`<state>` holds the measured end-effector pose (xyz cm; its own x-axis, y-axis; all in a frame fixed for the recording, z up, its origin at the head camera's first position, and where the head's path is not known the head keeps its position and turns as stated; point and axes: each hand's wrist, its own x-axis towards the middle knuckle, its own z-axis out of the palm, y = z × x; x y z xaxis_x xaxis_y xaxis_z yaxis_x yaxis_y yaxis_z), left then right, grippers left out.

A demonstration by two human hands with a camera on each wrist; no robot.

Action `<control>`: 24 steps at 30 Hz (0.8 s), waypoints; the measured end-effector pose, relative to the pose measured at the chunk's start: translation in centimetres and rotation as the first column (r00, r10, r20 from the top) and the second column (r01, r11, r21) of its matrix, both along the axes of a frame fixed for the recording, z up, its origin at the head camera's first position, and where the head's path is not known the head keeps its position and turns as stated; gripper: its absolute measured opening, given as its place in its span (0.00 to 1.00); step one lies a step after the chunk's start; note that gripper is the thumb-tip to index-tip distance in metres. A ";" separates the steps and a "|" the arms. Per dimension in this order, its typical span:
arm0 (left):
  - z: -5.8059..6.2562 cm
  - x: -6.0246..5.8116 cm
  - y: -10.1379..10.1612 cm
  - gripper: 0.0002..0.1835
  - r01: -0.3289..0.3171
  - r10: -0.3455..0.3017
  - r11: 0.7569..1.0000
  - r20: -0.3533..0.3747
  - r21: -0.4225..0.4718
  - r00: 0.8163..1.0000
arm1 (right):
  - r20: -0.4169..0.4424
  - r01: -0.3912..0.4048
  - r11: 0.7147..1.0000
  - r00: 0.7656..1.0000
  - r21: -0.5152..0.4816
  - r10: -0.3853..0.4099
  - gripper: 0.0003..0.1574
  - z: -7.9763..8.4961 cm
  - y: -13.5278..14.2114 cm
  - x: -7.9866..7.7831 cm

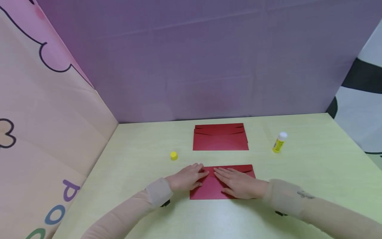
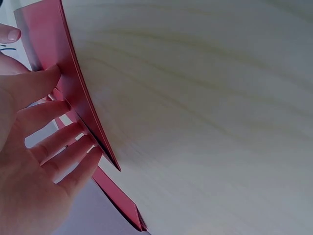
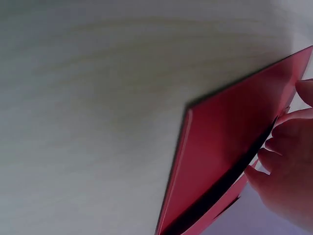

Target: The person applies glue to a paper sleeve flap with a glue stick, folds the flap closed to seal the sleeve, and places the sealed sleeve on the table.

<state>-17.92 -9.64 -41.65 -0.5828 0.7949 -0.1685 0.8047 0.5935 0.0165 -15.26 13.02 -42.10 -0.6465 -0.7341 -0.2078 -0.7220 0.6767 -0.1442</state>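
Observation:
A red envelope lies flat on the table in front of the person. The left hand rests its fingers on the envelope's left part, near the flap edge. On the middle and right part, the right hand presses with fingers nearly straight. In the left wrist view, the spread left fingertips touch the red envelope along its flap. The right wrist view shows the envelope with a dark gap under its flap and the right fingers at that flap. Parts of the envelope are hidden under both hands.
A second red envelope lies farther back. A glue stick with a white end and yellow label stands to the right. A small yellow cap sits on the left. A purple backdrop rises behind the table.

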 end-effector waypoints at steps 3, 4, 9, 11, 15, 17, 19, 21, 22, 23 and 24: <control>0.0 0.0 0.1 0.30 -0.001 0.001 1.000 0.007 0.001 1.000 | 0.026 0.013 1.000 1.000 0.017 -0.013 0.38 -0.3 -0.2 -0.1; 0.0 0.0 0.1 0.30 -0.001 0.001 1.000 0.010 0.000 1.000 | 0.032 0.013 1.000 0.999 0.022 -0.014 0.38 -0.4 -0.3 -0.1; 0.3 0.1 0.1 0.30 -0.013 0.013 1.000 0.024 -0.002 1.000 | 0.090 0.035 0.999 0.995 0.002 -0.035 0.41 -0.6 -0.4 -0.1; 0.5 0.1 0.1 0.30 -0.020 0.020 1.000 0.026 -0.004 0.999 | 0.118 0.047 0.999 0.992 -0.014 -0.046 0.41 -0.6 -0.4 -0.1; 0.5 0.0 0.1 0.31 -0.025 0.025 1.000 0.027 -0.005 0.999 | 0.162 0.065 0.997 0.985 -0.040 -0.058 0.42 -0.4 -0.4 -0.2; 0.5 0.0 0.1 0.31 -0.026 0.026 1.000 0.028 -0.004 0.999 | 0.172 0.068 0.996 0.983 -0.050 -0.059 0.42 -0.4 -0.3 -0.2; 0.4 0.0 0.1 0.30 -0.022 0.022 1.000 0.026 -0.002 0.999 | 0.179 0.068 0.996 0.982 -0.057 -0.057 0.42 -0.5 -0.2 -0.2; 0.3 0.0 0.1 0.30 -0.014 0.014 1.000 0.022 -0.001 1.000 | 0.187 0.072 0.996 0.981 -0.054 -0.061 0.42 -0.7 0.1 -0.2; 0.3 0.0 0.1 0.30 -0.010 0.010 1.000 0.018 0.001 1.000 | 0.189 0.075 0.996 0.980 -0.052 -0.063 0.42 -0.9 0.3 -0.2; 0.2 0.0 0.1 0.30 -0.005 0.005 1.000 0.014 0.002 1.000 | 0.193 0.081 0.995 0.979 -0.050 -0.070 0.42 -1.0 0.5 -0.2; 0.2 0.0 0.0 0.30 -0.003 0.003 1.000 0.010 0.004 1.000 | 0.196 0.087 0.995 0.978 -0.049 -0.076 0.42 -1.1 0.7 -0.2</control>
<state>-17.92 -9.62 -41.46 -0.5834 0.7939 -0.1714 0.8028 0.5957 0.0267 -15.42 13.69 -43.21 -0.6565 -0.6946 -0.2942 -0.6191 0.7189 -0.3160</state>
